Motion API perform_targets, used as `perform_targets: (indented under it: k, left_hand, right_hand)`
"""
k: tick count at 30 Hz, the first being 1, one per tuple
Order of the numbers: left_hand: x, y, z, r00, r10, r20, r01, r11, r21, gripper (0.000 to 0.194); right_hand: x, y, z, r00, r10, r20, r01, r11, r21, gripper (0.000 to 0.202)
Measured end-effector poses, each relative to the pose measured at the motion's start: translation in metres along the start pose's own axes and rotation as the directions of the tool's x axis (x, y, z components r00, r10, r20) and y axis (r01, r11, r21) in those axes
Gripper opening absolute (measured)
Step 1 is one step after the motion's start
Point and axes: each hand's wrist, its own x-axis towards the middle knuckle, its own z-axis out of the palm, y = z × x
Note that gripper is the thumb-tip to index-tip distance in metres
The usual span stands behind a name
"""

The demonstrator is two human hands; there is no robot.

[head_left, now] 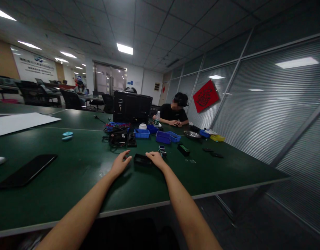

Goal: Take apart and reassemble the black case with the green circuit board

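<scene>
A small black open-topped box (142, 160) lies on the green table in front of me. My right hand (156, 159) grips its right end, thumb at the rim; the far fingers are partly hidden. On the box's left side my left hand (120, 163) is held apart from it, fingers spread and nothing in them. Just past my right hand is a small device with a screen (162, 150). Farther right sits a black case with a green board in it (183, 150).
Blue bins (163, 137), a baseball (142, 126), cables and a black power unit (118, 139) stand beyond my hands, before a monitor (132, 107). A black slab (27, 170) lies left. A metal bowl (192, 134) is at right. Another person (175, 111) sits across.
</scene>
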Motion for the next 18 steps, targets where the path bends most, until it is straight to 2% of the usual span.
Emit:
perform_targets:
  k: [2, 3, 5, 7, 9, 12, 15, 18]
  left_hand:
    - [-0.003, 0.004, -0.001, 1.000, 0.019, 0.015, -0.019, 1.000, 0.025, 0.053]
    - [-0.004, 0.006, -0.001, 0.999, 0.018, 0.034, -0.020, 0.999, 0.041, 0.054]
    - [-0.007, 0.008, -0.002, 0.997, 0.029, 0.076, -0.035, 0.996, 0.078, 0.057]
    - [-0.008, 0.009, -0.003, 0.990, 0.073, 0.123, -0.087, 0.989, 0.117, 0.059]
    - [-0.009, 0.008, -0.003, 0.977, 0.124, 0.172, -0.151, 0.977, 0.151, 0.059]
    - [-0.009, 0.006, -0.001, 0.958, 0.164, 0.237, -0.209, 0.961, 0.178, 0.056]
    - [-0.009, 0.005, 0.000, 0.952, 0.165, 0.258, -0.213, 0.962, 0.172, 0.050]
    - [-0.009, 0.006, 0.001, 0.959, 0.153, 0.237, -0.192, 0.970, 0.149, 0.044]
  right_hand:
    - [0.001, 0.001, -0.006, 0.985, -0.002, -0.175, -0.011, 0.997, -0.071, 0.039]
    - [0.002, 0.003, -0.010, 0.957, 0.008, -0.290, -0.048, 0.990, -0.130, 0.037]
    - [0.001, 0.008, -0.018, 0.870, 0.043, -0.491, -0.192, 0.946, -0.259, 0.033]
    - [-0.002, 0.015, -0.025, 0.796, 0.100, -0.597, -0.372, 0.859, -0.352, 0.034]
    - [-0.004, 0.022, -0.028, 0.781, 0.192, -0.594, -0.497, 0.767, -0.405, 0.046]
    - [-0.003, 0.031, -0.026, 0.816, 0.295, -0.497, -0.533, 0.717, -0.450, 0.053]
    - [0.002, 0.035, -0.021, 0.865, 0.297, -0.405, -0.459, 0.796, -0.395, 0.045]
    - [0.006, 0.034, -0.020, 0.884, 0.332, -0.329, -0.428, 0.858, -0.285, 0.036]
